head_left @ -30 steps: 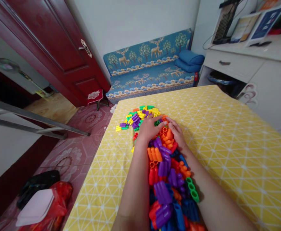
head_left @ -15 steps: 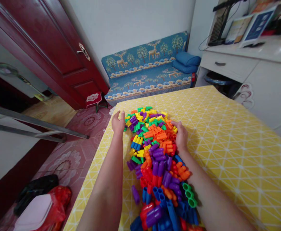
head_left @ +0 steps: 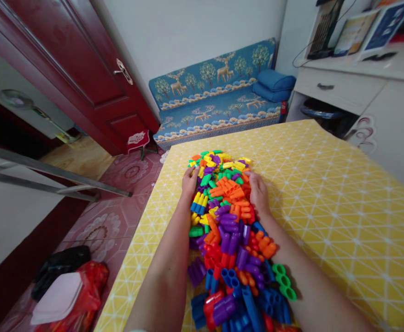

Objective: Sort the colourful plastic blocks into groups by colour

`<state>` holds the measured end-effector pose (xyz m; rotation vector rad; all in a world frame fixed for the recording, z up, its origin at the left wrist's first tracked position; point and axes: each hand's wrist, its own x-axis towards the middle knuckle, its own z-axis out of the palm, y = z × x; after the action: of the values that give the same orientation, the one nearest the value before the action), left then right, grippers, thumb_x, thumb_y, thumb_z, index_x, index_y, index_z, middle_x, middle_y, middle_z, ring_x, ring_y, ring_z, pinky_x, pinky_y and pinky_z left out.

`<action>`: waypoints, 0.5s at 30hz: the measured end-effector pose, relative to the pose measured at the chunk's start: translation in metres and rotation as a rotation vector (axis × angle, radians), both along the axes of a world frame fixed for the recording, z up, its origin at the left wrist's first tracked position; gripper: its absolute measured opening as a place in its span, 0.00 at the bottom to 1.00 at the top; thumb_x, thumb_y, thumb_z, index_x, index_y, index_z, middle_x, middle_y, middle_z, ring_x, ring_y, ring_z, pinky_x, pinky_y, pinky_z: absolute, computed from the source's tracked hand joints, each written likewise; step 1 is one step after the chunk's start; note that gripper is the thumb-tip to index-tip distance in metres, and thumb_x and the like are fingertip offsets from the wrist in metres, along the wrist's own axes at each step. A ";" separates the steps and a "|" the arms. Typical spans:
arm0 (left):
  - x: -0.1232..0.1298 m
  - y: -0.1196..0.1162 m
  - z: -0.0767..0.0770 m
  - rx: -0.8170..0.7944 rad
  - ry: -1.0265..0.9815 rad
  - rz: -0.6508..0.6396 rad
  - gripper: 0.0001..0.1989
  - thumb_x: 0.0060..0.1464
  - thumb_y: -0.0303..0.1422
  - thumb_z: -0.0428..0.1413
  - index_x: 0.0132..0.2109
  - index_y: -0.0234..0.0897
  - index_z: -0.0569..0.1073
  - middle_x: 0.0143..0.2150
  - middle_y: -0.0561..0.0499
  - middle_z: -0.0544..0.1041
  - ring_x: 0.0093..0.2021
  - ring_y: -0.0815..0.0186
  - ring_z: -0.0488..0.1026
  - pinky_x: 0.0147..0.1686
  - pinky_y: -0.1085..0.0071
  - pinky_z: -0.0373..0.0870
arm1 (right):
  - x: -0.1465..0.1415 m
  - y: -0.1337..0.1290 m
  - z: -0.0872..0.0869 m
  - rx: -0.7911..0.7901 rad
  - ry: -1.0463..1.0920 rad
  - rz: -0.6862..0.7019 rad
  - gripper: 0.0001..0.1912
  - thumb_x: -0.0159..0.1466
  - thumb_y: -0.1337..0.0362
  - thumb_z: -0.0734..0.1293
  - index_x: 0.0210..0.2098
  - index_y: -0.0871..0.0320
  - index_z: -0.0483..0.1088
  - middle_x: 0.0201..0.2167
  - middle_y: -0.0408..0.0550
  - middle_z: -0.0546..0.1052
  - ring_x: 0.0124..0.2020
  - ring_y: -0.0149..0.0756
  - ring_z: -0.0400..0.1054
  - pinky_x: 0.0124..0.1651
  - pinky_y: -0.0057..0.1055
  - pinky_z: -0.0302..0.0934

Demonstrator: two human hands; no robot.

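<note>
Your left hand (head_left: 190, 180), right hand (head_left: 259, 191): each grip loosely cupped, unclosed, at opposite flanks of plastic-piece pile (head_left: 228, 223). Pile lies between, neither hand clearly nearer; long axis runs from near table's (head_left: 329, 184) far-left corner toward you.

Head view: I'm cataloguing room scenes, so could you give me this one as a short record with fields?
Pile: plastic tube blocks, in a long heap
Colours: orange, purple, red, blue, green, yellow
Left hand: at the pile's left edge, toward its far end; grip unclear
Right hand: at the pile's right edge, beside orange pieces
Surface: yellow tablecloth with white lines
Behind: blue deer-patterned sofa, dark red door
Floor, left: black bag, red bag
</note>
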<state>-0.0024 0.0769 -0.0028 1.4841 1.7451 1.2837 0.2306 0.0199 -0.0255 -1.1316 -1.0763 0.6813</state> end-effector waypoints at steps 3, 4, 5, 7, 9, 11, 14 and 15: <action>0.018 -0.004 0.010 0.044 -0.048 -0.115 0.24 0.55 0.45 0.55 0.53 0.33 0.74 0.56 0.43 0.74 0.58 0.56 0.68 0.60 0.62 0.60 | 0.000 0.000 0.000 0.003 -0.039 0.025 0.26 0.65 0.44 0.56 0.44 0.56 0.73 0.49 0.53 0.74 0.53 0.41 0.65 0.58 0.42 0.56; 0.024 -0.007 0.015 0.039 -0.040 -0.167 0.25 0.55 0.45 0.56 0.54 0.34 0.74 0.56 0.43 0.74 0.58 0.55 0.68 0.60 0.61 0.60 | 0.000 0.000 0.000 0.005 -0.044 0.028 0.26 0.65 0.43 0.55 0.44 0.56 0.73 0.49 0.53 0.74 0.53 0.41 0.65 0.58 0.42 0.57; 0.030 -0.012 0.021 0.034 -0.015 -0.224 0.25 0.55 0.45 0.56 0.56 0.35 0.73 0.57 0.44 0.73 0.59 0.54 0.67 0.61 0.59 0.59 | 0.000 -0.001 0.000 0.005 -0.046 0.030 0.26 0.65 0.44 0.55 0.45 0.57 0.72 0.49 0.53 0.74 0.53 0.41 0.65 0.58 0.42 0.57; 0.040 -0.024 0.036 0.037 0.086 -0.348 0.25 0.57 0.46 0.54 0.58 0.40 0.71 0.59 0.46 0.72 0.63 0.53 0.62 0.65 0.55 0.52 | 0.001 -0.001 0.000 -0.005 -0.033 0.025 0.27 0.66 0.44 0.55 0.45 0.57 0.73 0.48 0.53 0.74 0.52 0.41 0.66 0.58 0.42 0.57; 0.049 -0.037 0.053 0.027 0.217 -0.486 0.25 0.58 0.47 0.52 0.59 0.45 0.70 0.63 0.49 0.68 0.68 0.53 0.54 0.67 0.51 0.40 | 0.001 -0.002 0.001 -0.026 -0.005 0.015 0.27 0.66 0.44 0.54 0.44 0.58 0.73 0.47 0.54 0.75 0.51 0.41 0.67 0.57 0.41 0.57; 0.055 -0.047 0.070 0.006 0.309 -0.609 0.25 0.57 0.49 0.52 0.59 0.48 0.70 0.66 0.49 0.63 0.70 0.52 0.47 0.67 0.49 0.36 | 0.001 -0.003 0.002 -0.035 0.025 0.005 0.27 0.66 0.45 0.54 0.43 0.58 0.73 0.46 0.54 0.76 0.50 0.42 0.67 0.56 0.42 0.58; 0.054 -0.041 0.085 0.070 0.358 -0.733 0.23 0.57 0.50 0.51 0.55 0.46 0.74 0.66 0.49 0.62 0.70 0.52 0.47 0.67 0.51 0.41 | 0.001 -0.004 0.004 -0.034 0.064 -0.004 0.27 0.66 0.44 0.55 0.42 0.59 0.74 0.46 0.54 0.76 0.49 0.41 0.68 0.56 0.42 0.58; 0.050 -0.033 0.086 0.112 0.344 -0.722 0.23 0.57 0.50 0.51 0.54 0.45 0.75 0.65 0.49 0.64 0.70 0.53 0.49 0.67 0.52 0.43 | 0.001 -0.004 0.004 -0.036 0.074 -0.006 0.27 0.65 0.44 0.55 0.42 0.59 0.74 0.46 0.55 0.77 0.49 0.41 0.68 0.56 0.41 0.58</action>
<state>0.0481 0.0439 0.0831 2.2211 1.1246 0.7802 0.2313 0.0156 -0.0218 -1.1321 -1.0012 0.7350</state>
